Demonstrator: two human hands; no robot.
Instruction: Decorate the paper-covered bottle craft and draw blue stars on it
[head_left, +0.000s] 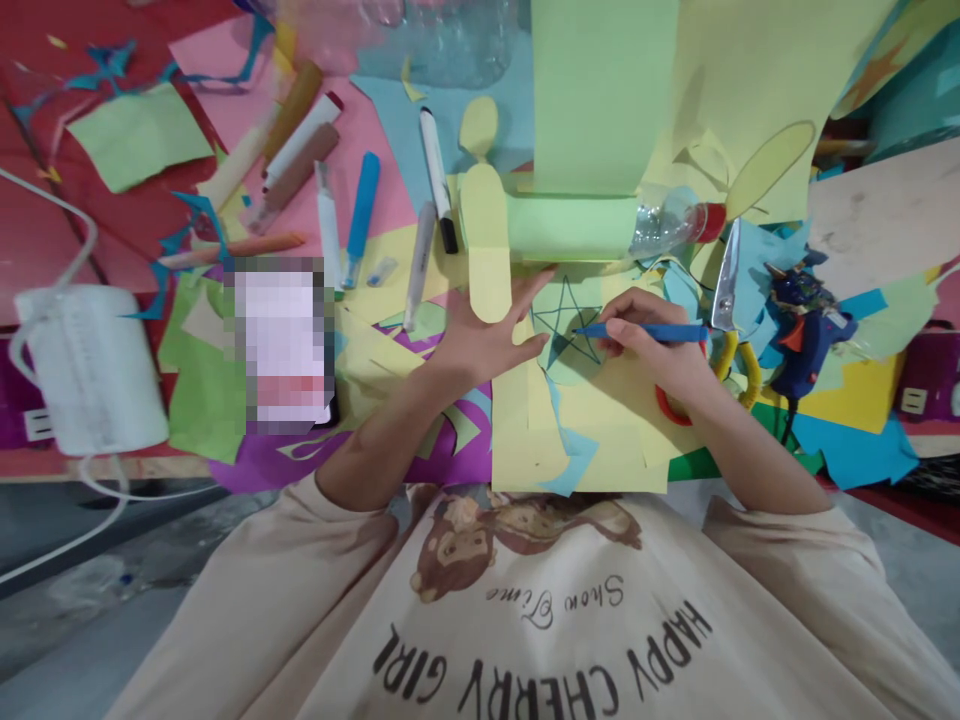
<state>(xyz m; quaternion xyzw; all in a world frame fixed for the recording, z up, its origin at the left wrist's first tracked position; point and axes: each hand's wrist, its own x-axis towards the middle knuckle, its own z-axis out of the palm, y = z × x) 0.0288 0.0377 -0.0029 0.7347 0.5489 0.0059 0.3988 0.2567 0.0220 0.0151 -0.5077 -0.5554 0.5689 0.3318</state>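
At the far left of the tabletop (161, 467) stands a white device (97, 370) with white cables. Next lies a phone (289, 330), its screen pixelated and unreadable, with assorted markers (300, 140) and a blue marker (364, 215) above it among paper scraps. The left hand (476, 345) has a released grip, fingers spread at the left edge of a pale green disc (583, 360), which lies on yellow paper (585, 455) just in front of the person. The shirt (547, 640), its lettering upside down here, reads "Show Time" and "HAPPY CHERRY GIRL". On the disc is a star outline, partly coloured at lower left. The right hand's (664, 360) grip is closed around a blue pen (679, 332), tip on the star. Beyond it lies a clear bottle (664, 232), red-capped, green paper around its body; its contents are hidden. Scissors (726, 280) sit beside the right hand, then a dark blue glue gun (806, 350) crowds the right.
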